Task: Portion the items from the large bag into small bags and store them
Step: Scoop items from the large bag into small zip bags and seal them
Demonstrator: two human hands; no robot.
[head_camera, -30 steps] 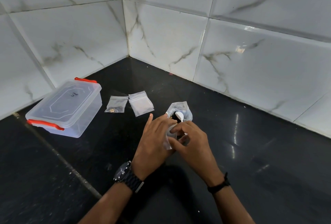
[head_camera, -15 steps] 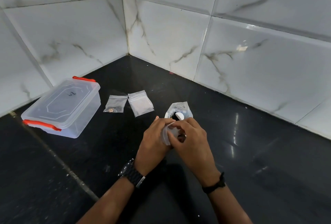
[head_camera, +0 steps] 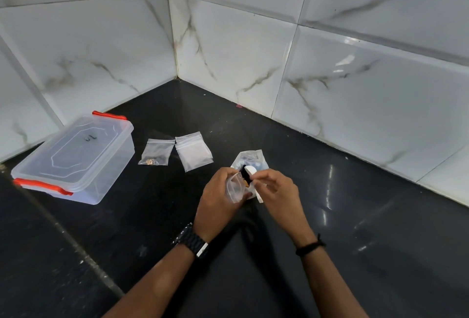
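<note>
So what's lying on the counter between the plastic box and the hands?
In the head view, two small zip bags lie between the plastic box and the hands: one with brown bits, one looking empty.

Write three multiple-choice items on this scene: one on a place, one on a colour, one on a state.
1. Where does the box stand?
A. left of the two flat bags
B. right of the hands
C. on top of the large bag

2. What colour are the box's latches?
A. blue
B. red-orange
C. green

3. What state is the box's lid in?
A. off, lying beside the box
B. propped half open
C. on the box

Key:
1 A: the box sits at the left, with the filled bag and the next bag to its right on the counter.
2 B: both clips on the box's ends are red-orange.
3 C: the clear lid lies flat on the box.

Meanwhile the left hand holds a small bag and the right hand holds a white scoop at it, before the large bag.
</note>
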